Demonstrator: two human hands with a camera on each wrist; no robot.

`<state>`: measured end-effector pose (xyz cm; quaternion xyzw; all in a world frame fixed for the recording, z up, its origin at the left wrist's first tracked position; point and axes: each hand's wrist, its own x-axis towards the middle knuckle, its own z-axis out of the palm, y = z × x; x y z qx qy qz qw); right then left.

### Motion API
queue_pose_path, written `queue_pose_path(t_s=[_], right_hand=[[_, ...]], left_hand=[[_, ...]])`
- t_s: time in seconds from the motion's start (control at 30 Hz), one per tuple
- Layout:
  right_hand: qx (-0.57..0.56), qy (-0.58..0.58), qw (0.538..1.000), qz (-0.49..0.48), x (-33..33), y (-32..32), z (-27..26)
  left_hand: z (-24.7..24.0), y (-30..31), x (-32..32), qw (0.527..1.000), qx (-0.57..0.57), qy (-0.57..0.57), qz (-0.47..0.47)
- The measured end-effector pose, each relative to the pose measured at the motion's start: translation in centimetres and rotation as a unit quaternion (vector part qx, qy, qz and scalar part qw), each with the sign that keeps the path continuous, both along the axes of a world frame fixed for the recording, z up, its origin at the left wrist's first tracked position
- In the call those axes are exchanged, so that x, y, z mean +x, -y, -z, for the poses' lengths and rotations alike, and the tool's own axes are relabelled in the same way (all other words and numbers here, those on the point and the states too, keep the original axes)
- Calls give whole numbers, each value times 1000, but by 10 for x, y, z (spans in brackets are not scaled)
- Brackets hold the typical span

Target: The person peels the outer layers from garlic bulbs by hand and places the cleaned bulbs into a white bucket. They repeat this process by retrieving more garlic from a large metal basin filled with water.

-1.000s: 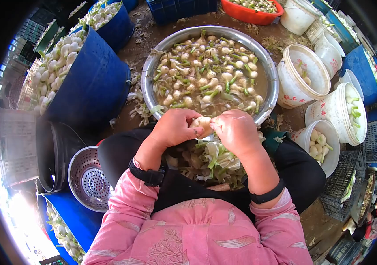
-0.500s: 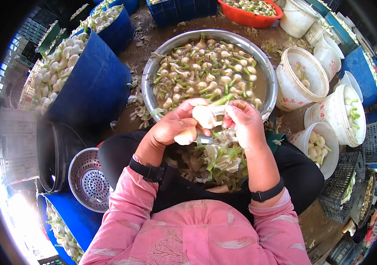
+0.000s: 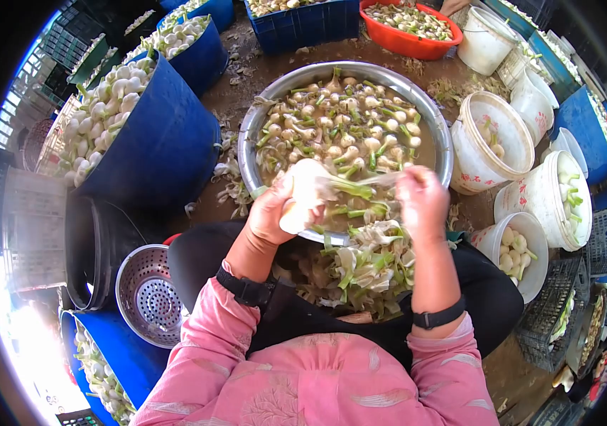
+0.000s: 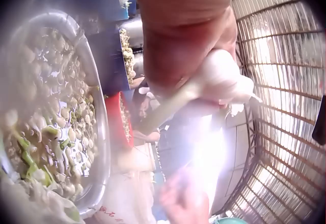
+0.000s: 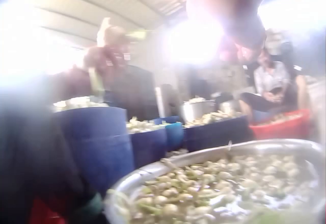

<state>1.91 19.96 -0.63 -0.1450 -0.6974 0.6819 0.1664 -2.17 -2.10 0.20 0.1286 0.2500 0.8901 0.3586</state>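
Note:
My left hand point(image 3: 269, 214) grips a white fresh garlic bulb point(image 3: 308, 179) over the near rim of the metal basin point(image 3: 246, 145). Its green stem point(image 3: 351, 187) points right. A second pale bulb point(image 3: 294, 217) shows lower in the same hand. To the right, my blurred right hand point(image 3: 424, 206) pinches a thin strip of peel point(image 3: 387, 179) stretched out from the stem. In the left wrist view the garlic bulb point(image 4: 220, 75) sticks out below the fingers. Peelings point(image 3: 371, 266) lie heaped in the lap below.
Many stemmed bulbs float in the basin's brownish water. Blue tubs point(image 3: 165, 135) of garlic and a steel colander point(image 3: 148, 277) stand left. White buckets point(image 3: 470, 167) line the right side, a red tub point(image 3: 406, 44) the back. Another person point(image 5: 272, 81) sits beyond the basin.
The hands were together around the bulb; now the right hand has drawn away to the right, pulling a strip of peel. The left hand has lifted the garlic slightly forward. The view has tilted a little.

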Motion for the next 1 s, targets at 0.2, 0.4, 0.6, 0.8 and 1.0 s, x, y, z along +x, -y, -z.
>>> queue_pose_path(t_s=[0.2,0.4,0.6,0.8,1.0], right_hand=[[69,136,987,-53,4,2,-5],[255,-19,940,-224,14,24,-29],[205,-107,957,-174,16,35,-12],[417,-261,868,-67,3,35,-8],[602,179,772,-103,-25,0,40]], left_hand=[[9,6,-11,993,28,102,-50],[13,1,-8,993,6,118,-4],[2,-10,-2,996,-48,69,-6],[-10,-15,9,967,-234,-99,-3],[-13,-25,19,968,-206,-139,-21]])
